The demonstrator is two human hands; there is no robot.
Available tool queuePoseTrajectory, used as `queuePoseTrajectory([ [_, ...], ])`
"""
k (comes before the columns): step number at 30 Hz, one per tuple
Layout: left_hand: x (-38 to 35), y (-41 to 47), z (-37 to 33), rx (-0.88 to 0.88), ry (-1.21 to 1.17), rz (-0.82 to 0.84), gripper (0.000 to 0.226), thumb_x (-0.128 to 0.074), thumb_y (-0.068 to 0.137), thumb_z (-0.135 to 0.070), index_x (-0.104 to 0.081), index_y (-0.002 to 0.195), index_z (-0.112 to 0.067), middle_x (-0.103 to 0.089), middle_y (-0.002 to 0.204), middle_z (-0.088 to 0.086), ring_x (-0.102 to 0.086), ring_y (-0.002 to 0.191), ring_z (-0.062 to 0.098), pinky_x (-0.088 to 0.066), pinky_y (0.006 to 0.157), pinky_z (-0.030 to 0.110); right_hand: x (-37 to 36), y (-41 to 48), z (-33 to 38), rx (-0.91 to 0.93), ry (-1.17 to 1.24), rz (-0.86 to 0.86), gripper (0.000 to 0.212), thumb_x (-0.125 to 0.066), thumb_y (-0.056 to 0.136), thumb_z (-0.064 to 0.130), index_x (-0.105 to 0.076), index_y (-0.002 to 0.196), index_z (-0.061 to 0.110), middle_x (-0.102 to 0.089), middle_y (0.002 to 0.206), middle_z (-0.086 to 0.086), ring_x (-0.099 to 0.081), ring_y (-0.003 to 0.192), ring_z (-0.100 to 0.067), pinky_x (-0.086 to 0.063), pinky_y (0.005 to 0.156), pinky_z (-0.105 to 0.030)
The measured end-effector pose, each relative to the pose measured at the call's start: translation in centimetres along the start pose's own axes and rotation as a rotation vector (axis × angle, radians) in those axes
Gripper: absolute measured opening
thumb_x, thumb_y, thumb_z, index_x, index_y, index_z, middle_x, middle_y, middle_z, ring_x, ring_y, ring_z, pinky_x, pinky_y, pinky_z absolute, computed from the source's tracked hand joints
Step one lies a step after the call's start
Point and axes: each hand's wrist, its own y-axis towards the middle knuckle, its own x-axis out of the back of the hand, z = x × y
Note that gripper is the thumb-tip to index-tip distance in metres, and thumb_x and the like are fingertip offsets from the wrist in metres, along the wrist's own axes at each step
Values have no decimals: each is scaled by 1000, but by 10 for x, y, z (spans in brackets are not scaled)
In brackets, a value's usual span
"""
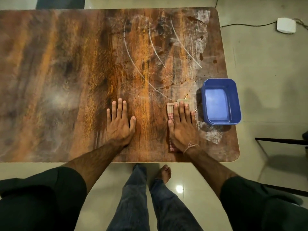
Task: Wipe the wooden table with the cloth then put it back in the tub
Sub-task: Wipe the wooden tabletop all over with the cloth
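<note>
A person's left hand (pixel 120 121) lies flat, fingers straight, on the wooden table (pixel 66 72). The right hand (pixel 182 127), fingers extended, presses a checked cloth (pixel 170 112) onto the tabletop just beside a blue tub (pixel 220 121), by the table's right edge.

Blue tub (pixel 205 104), pink-checked cloth (pixel 170 114)

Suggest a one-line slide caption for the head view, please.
Right hand presses a checked cloth flat on the wooden table beside the blue tub; left hand rests flat on the wood.
</note>
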Motion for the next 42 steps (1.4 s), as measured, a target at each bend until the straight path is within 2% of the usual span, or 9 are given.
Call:
queuePoseTrajectory([
  [5,-1,4,-7,23,-102,-91,78,-29,97,-51,-20,163,-11,-11,172,8,-1,159,26,1,129,49,-12,-36,-31,258,-51,18,65,-12,108,49,-14,163,13,-7,171,-9,-5,158,-24,-11,126,-48],
  [9,5,17,-58,-10,-239,-220,59,-46,92,-46,-48,142,-15,-46,148,9,-35,140,30,-26,118,54,-11,-19,-17,118,-8,-55,64,-19,107,46,-14,163,15,-10,170,-8,-6,158,-24,-5,127,-43],
  [15,1,48,-173,-24,-610,1,30,-55,90,-48,-64,108,-26,-66,99,-5,-63,94,17,-55,90,44,-9,-36,-25,169,59,-81,63,-21,108,49,-21,162,16,-18,168,-8,-12,157,-25,-3,127,-40],
  [20,0,67,-241,-68,-727,213,60,-63,83,-67,-74,119,-20,-77,94,-1,-73,83,20,-59,74,32,-4,-37,-25,152,45,-115,53,-35,104,43,-51,145,14,-53,150,-12,-39,146,-33,-18,126,-50],
  [25,-11,78,-262,-8,-668,235,20,-74,87,-34,-68,75,-19,-63,61,-5,-61,56,20,-39,47,21,-5,-38,-28,174,52,-167,48,-38,102,39,-64,130,12,-64,134,-11,-51,135,-32,-32,120,-55],
  [31,17,70,-254,107,-689,141,16,-67,90,-20,-64,75,-19,-48,52,-11,-41,43,4,-27,33,12,-4,-39,-28,139,104,-119,52,-33,104,42,-54,144,15,-51,151,-9,-35,148,-31,-19,126,-50],
  [35,44,58,-211,124,-699,28,17,-65,83,-25,-65,69,-17,-42,49,-13,-36,44,2,-26,40,11,-6,-39,-27,94,142,-177,59,-42,104,38,-26,160,25,-39,161,-8,-33,150,-31,-13,126,-46],
  [38,56,34,-172,114,-694,-27,22,-52,74,-32,-46,56,-21,-40,46,-11,-34,43,3,-26,45,18,-5,-38,-32,63,155,-116,56,-36,105,43,-31,159,30,-34,164,-5,-27,153,-29,-9,127,-45],
  [42,64,6,-128,202,-642,-97,41,-60,87,-20,-36,55,-21,-31,44,-11,-30,43,4,-25,43,17,-7,-37,-30,27,77,-102,61,-27,105,42,-26,161,18,-24,168,-7,-15,156,-24,4,127,-39],
])
